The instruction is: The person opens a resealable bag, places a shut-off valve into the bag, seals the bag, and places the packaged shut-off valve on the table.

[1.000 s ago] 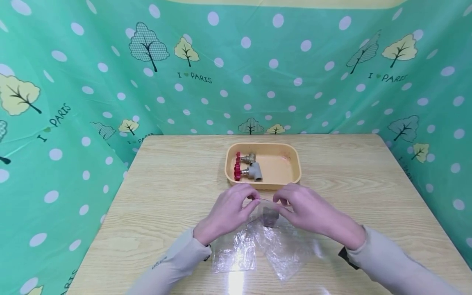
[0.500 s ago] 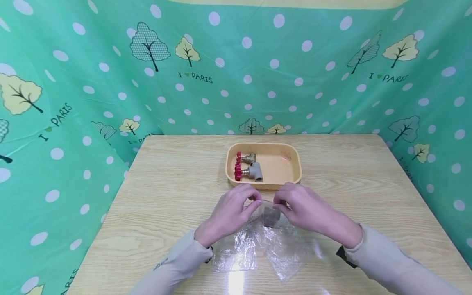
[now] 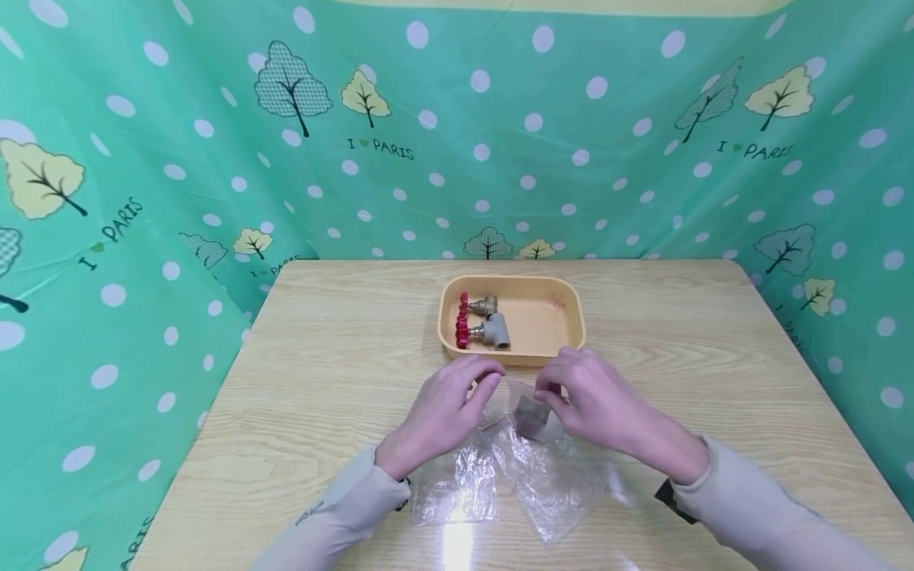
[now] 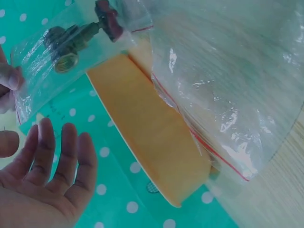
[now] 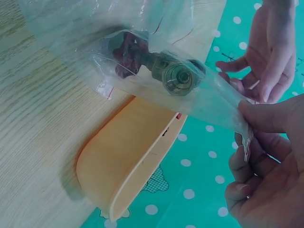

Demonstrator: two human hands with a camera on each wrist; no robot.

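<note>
My right hand (image 3: 600, 400) pinches the top edge of a clear zip bag (image 5: 218, 102) between thumb and fingers. Inside hangs a brass valve (image 5: 180, 78) with a red handwheel (image 5: 126, 54), seen through the plastic. In the head view the valve shows only as a dark shape low in the bag. My left hand (image 3: 444, 404) is just left of the bag, apart from it. Its fingers are loosely spread, with nothing in them, in the left wrist view (image 4: 47, 175).
Beyond the hands is a peach tray (image 3: 546, 329). At its left lie a grey tee-shaped valve (image 3: 495, 331) and a brass valve (image 3: 485, 306), both with red handwheels. Flat clear zip bags (image 3: 457, 492) lie on the wooden table (image 3: 307, 373) under the hands.
Both hands held the bag's top edge earlier; my left hand has let go of it. The bag and my right hand have shifted slightly right.
</note>
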